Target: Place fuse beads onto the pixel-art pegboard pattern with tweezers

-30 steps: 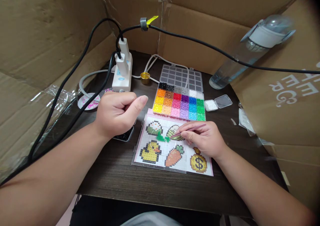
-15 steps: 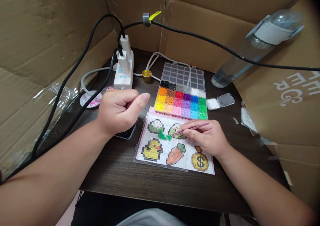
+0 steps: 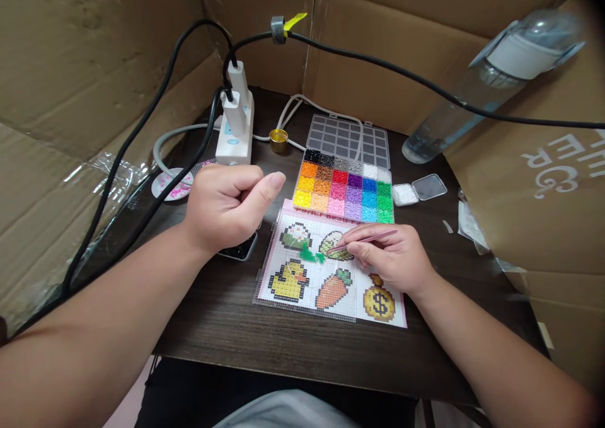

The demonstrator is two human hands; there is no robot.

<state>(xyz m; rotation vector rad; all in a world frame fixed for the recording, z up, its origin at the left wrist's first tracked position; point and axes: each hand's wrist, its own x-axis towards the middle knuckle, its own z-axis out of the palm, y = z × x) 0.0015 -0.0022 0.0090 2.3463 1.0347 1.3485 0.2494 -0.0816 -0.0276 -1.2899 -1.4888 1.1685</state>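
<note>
While pinched in right hand [image 3: 392,258] grip, tweezers [image 3: 362,241] angled down-left, tip at green beads [image 3: 312,255] on pegboard [image 3: 307,270] on table [image 3: 283,340]. Left hand [image 3: 224,207] loosely fisted above, holding nothing visible. Bead box [image 3: 344,193] just beyond.

A makeshift craft corner, seemingly at home — a small dark wood-grain counter [image 3: 265,333] hemmed in by cardboard walls [image 3: 85,69], with a compartmented bead box [image 3: 344,195], a pixel pattern sheet [image 3: 331,277], a white power strip [image 3: 235,132] and a water bottle [image 3: 486,81].
</note>
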